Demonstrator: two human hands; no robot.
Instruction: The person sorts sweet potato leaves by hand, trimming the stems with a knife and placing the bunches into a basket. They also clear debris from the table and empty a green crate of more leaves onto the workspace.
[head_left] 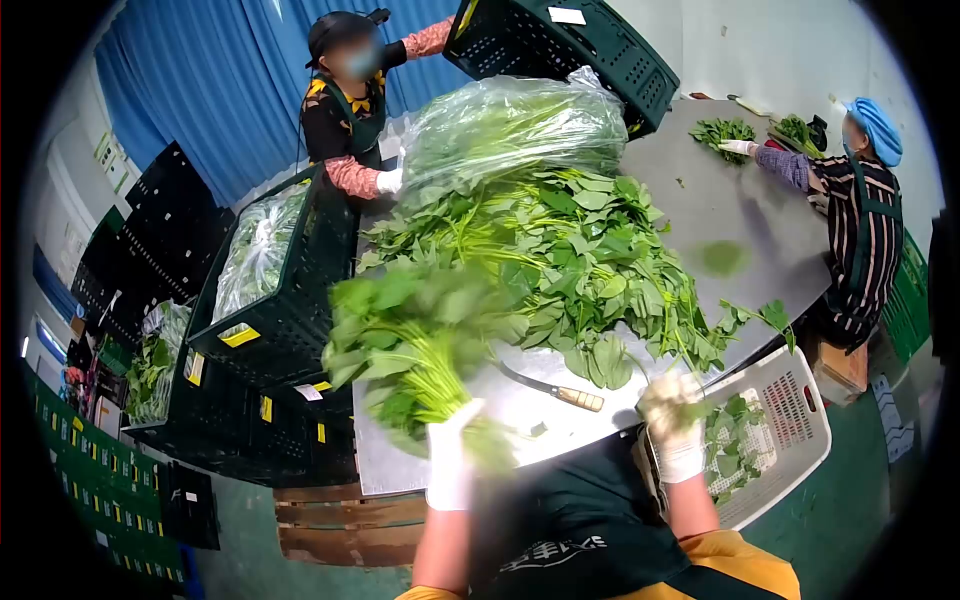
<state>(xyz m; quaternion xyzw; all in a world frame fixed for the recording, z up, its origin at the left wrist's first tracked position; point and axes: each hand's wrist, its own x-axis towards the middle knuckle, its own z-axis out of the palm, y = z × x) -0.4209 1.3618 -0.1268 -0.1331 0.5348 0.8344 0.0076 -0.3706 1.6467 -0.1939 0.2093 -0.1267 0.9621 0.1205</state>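
My left hand point(452, 450), in a white glove, is closed round the stems of a large bunch of leafy greens point(420, 360), whose leaves fan out up and to the left. My gloved right hand point(674, 415) is smeared by motion at the table's front edge, beside the white basket; a thin stem and a bit of green show at its fingers, and I cannot tell whether it grips them. A curved knife point(575, 397) with a wooden handle lies on the metal table between my hands. Behind it spreads a big heap of greens point(570, 260).
Loose leaves lie in the white basket point(795, 400) at right. Dark green crates point(270, 335) stand at left, one holding bagged greens. Across the table, a person point(345, 110) holds a tilted crate point(570, 50) beside a plastic bag of greens point(510, 125). Another person point(865, 220) handles greens at right.
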